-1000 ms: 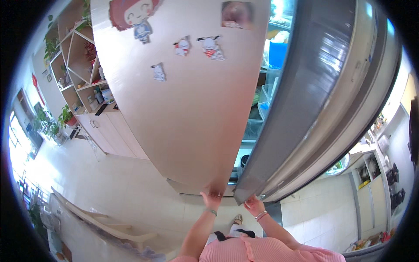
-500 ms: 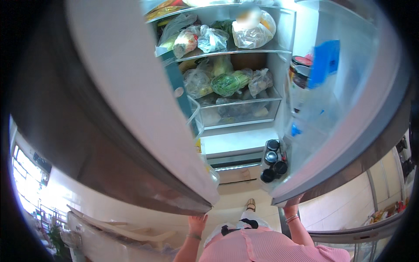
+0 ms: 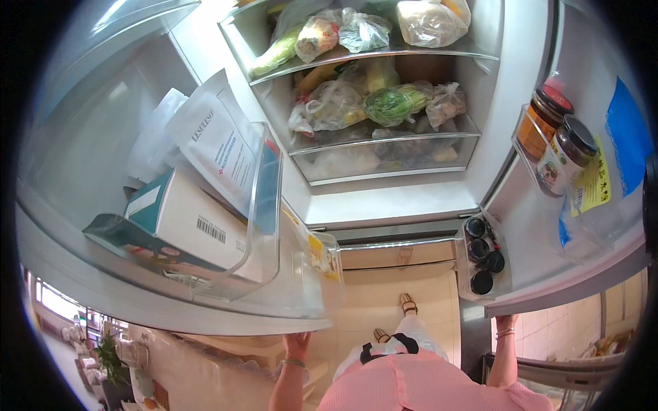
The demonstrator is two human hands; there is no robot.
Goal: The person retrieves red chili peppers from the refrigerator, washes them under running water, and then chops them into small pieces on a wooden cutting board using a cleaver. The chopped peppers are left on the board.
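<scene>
Both doors of a refrigerator stand apart in front of me. My left hand [image 3: 297,344] grips the near edge of the left door [image 3: 226,318], its fingers partly hidden by that edge. At the right door [image 3: 548,291], my right hand [image 3: 506,322] holds the near edge, with most of its fingers behind it. The left door's clear bin [image 3: 264,246] carries a white and teal box [image 3: 195,216] and white sachets [image 3: 218,140]. On the right door are two dark-lidded or red-lidded jars, the nearer a black-lidded jar [image 3: 565,154], and several black-capped bottles [image 3: 482,253] lower down.
Inside, shelves hold bagged vegetables, including a leafy green bundle [image 3: 397,104] and a white bag [image 3: 433,24]. Below them is a clear drawer [image 3: 384,164]. A blue piece [image 3: 627,137] hangs on the right door. My feet stand on the tiled floor [image 3: 363,301] beneath.
Both doors have swung wider apart, with my hands moving outward along with them. The left door's bin and its contents now show, and the jars on the right door are more visible.
</scene>
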